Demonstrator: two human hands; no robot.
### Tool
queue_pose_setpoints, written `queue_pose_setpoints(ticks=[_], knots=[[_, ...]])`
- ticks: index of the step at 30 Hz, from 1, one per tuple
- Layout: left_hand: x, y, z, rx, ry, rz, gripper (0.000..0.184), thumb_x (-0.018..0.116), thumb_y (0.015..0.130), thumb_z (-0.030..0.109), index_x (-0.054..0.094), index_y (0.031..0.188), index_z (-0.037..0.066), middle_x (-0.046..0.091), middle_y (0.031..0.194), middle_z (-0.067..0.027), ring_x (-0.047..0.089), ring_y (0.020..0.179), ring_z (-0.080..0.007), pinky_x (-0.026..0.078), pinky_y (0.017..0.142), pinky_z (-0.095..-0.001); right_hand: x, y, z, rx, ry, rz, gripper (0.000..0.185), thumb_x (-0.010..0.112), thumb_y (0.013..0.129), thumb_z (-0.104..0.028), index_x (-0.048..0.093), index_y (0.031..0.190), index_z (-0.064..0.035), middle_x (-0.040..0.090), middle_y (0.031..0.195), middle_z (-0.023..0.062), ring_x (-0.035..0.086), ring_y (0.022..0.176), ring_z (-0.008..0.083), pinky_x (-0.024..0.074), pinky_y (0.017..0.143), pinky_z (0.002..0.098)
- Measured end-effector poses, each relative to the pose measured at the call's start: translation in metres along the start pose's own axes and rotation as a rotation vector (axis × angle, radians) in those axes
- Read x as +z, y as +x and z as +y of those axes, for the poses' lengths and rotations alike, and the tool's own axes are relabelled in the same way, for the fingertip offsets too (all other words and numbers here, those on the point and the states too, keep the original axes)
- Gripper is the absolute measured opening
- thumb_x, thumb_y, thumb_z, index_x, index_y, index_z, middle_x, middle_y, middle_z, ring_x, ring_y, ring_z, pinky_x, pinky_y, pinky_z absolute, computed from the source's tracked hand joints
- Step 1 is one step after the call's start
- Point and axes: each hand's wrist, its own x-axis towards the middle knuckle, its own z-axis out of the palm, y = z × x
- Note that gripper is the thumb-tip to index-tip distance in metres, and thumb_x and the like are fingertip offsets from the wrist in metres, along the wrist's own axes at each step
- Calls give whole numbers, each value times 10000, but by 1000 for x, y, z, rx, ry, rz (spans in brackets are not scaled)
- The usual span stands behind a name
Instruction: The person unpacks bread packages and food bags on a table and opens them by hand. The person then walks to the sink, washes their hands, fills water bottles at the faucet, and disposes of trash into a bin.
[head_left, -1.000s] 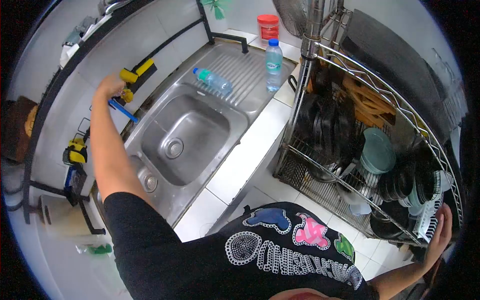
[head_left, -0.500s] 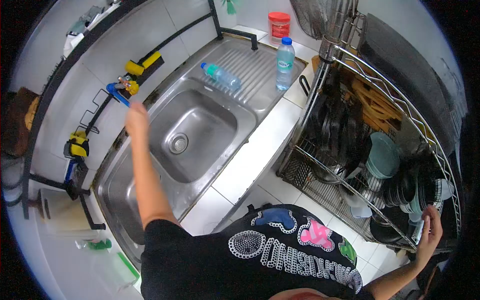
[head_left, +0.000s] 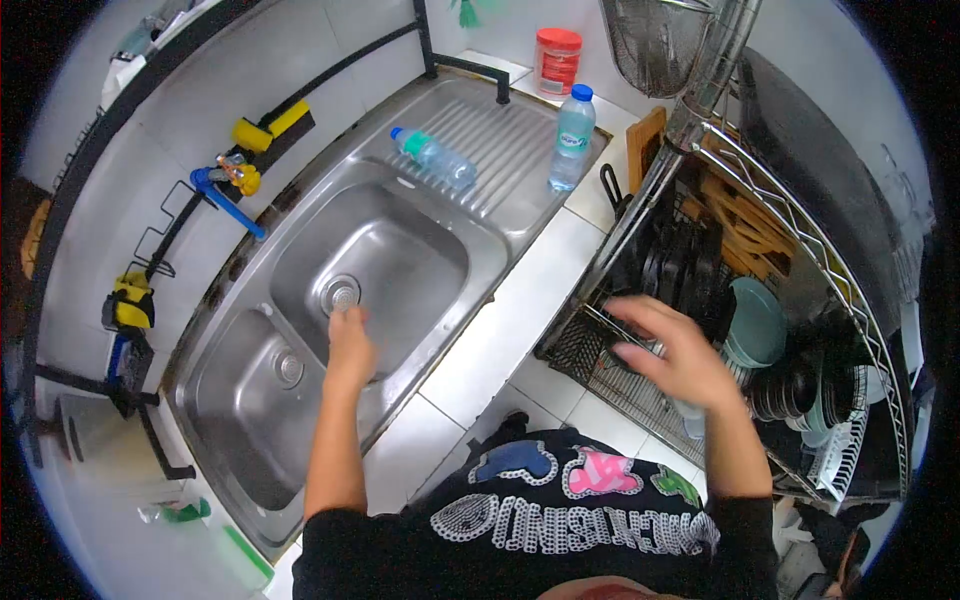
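My left hand (head_left: 351, 348) is over the large basin of the steel sink (head_left: 425, 300), just in front of the drain (head_left: 341, 294). Its fingers are bunched together, and no object shows in them. To the right, my right hand (head_left: 680, 357) is in the air between the counter and the wire rack (head_left: 625, 255), its thumb and fingers apart, holding nothing. A blue-lever tap (head_left: 228, 200) is on the wall behind the sink. On the ribbed drainboard, a clear plastic bottle (head_left: 440, 162) lies on its side, and a fuller water bottle (head_left: 572, 140) stands upright.
A red-lidded jar (head_left: 557, 62) stands at the back corner. The rack at right holds black pans, wooden utensils (head_left: 745, 225), a pale green bowl (head_left: 757, 322) and stacked dishes. A smaller basin (head_left: 240, 400) is at left. White tiles (head_left: 510, 300) edge the counter.
My left hand has left the tap lever and moved down and right over the basin. My right hand has come up and left from the rack's dishes. The view has shifted slightly.
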Motion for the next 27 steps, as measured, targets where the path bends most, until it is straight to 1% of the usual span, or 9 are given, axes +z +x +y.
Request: queue_pose_setpoints(ticks=[2, 6, 10, 13, 16, 17, 22, 24, 27], knots=[[-8, -16, -1, -11, -34, 33, 279, 483, 711, -64, 488, 985, -16, 463, 1000, -233, 473, 959, -406, 395, 847, -435, 38, 49, 21, -65, 23, 58, 605, 662, 786, -165, 395, 1303, 1, 457, 1268, 227, 454, 1178, 343, 375, 978, 368], [-16, -44, -11, 3, -37, 109, 329, 444, 669, -118, 487, 973, 0, 450, 978, -213, 470, 946, -396, 392, 835, -415, 69, 178, 73, -157, -43, 711, 895, 739, 709, -197, 198, 1379, 51, 337, 1330, 302, 328, 1256, 412, 268, 1058, 423], [-30, -82, -3, -85, -132, 195, 352, 402, 645, -150, 486, 952, -1, 436, 950, -202, 468, 923, -387, 392, 820, -413, 46, 271, 127, 108, -144, 1191, 996, 787, 632, -208, 180, 1375, 62, 327, 1339, 298, 306, 1257, 422, 235, 1069, 448], [-45, -114, -3, -144, -46, 360, 362, 391, 629, -166, 484, 938, -2, 426, 940, -189, 469, 914, -368, 392, 812, -406, 37, 302, 151, 249, -178, 1253, 966, 790, 603, -224, 246, 1353, 51, 422, 1278, 269, 384, 1206, 407, 286, 1044, 442], [-53, -139, 1, -155, 56, 474, 354, 396, 624, -169, 484, 925, -4, 421, 938, -180, 470, 895, -350, 393, 802, -404, 36, 305, 149, 334, -111, 1126, 817, 761, 615, -234, 361, 1288, 0, 519, 1180, 226, 479, 1117, 389, 377, 964, 444], [-53, -148, 3, -152, 50, 483, 351, 396, 626, -168, 485, 924, -5, 419, 935, -178, 469, 886, -345, 394, 799, -402, 37, 299, 146, 357, -34, 1036, 655, 734, 631, -239, 449, 1189, -50, 558, 1122, 198, 538, 1036, 378, 433, 871, 453], [-39, -186, 41, -136, 44, 582, 335, 396, 621, -167, 487, 902, -9, 416, 909, -170, 463, 840, -328, 398, 777, -391, 60, 277, 126, 193, 10, 1021, 594, 743, 633, -266, 475, 1122, -61, 590, 1055, 197, 563, 978, 394, 433, 854, 454], [-33, -206, 58, -243, 44, 606, 319, 383, 617, -162, 488, 879, -12, 421, 890, -162, 464, 834, -320, 406, 760, -378, 64, 270, 116, 113, 100, 981, 623, 764, 622, -280, 473, 1123, -51, 595, 1041, 204, 572, 964, 389, 433, 863, 438], [-27, -246, 85, -412, 51, 621, 307, 361, 625, -151, 487, 872, -19, 433, 878, -157, 466, 827, -321, 413, 747, -376, 74, 277, 128, -96, 302, 766, 586, 774, 689, -223, 475, 1152, -24, 597, 1055, 133, 590, 946, 221, 470, 805, 345]])
